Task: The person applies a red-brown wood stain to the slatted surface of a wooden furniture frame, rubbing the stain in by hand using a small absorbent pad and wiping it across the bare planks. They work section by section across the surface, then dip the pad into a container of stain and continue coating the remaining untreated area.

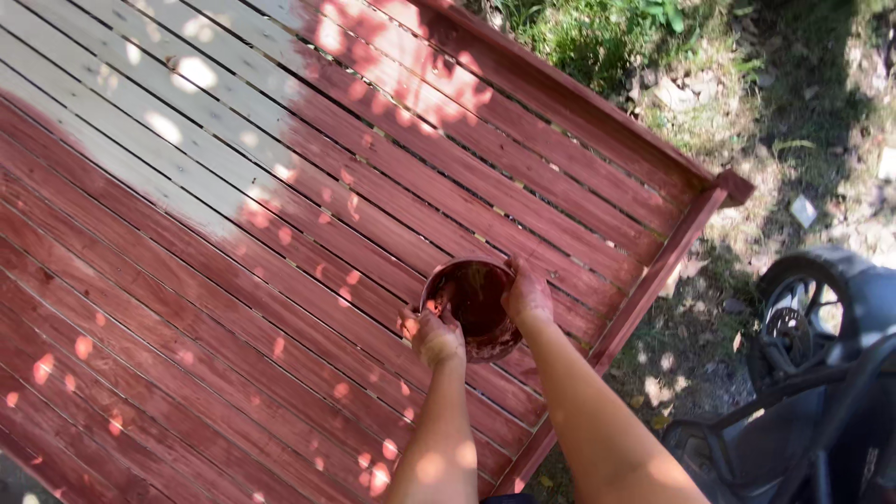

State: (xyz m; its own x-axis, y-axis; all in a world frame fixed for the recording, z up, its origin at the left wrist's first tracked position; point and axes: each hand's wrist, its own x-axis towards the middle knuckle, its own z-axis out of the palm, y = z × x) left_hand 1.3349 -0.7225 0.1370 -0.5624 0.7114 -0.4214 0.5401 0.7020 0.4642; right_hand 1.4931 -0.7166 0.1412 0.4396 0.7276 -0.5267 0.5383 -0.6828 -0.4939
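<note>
A round bowl (476, 303) smeared inside with red-brown paint hangs just above a slatted wooden panel (280, 243). My left hand (431, 334) is closed on the bowl's near left rim, with a thumb or a small tool reaching into it; I cannot tell which. On the right rim sits my right hand (528, 297), fingers wrapped over the edge. Both hands are stained with paint. Most of the panel is painted red-brown. A bare pale strip (140, 112) runs across its upper left.
The panel's raised frame edge (653, 280) runs diagonally on the right. Beyond it lie dirt, stones and grass (597, 33). A dark scooter with its wheel (803, 317) stands at the lower right, close to my right arm. Dappled sunlight spots the boards.
</note>
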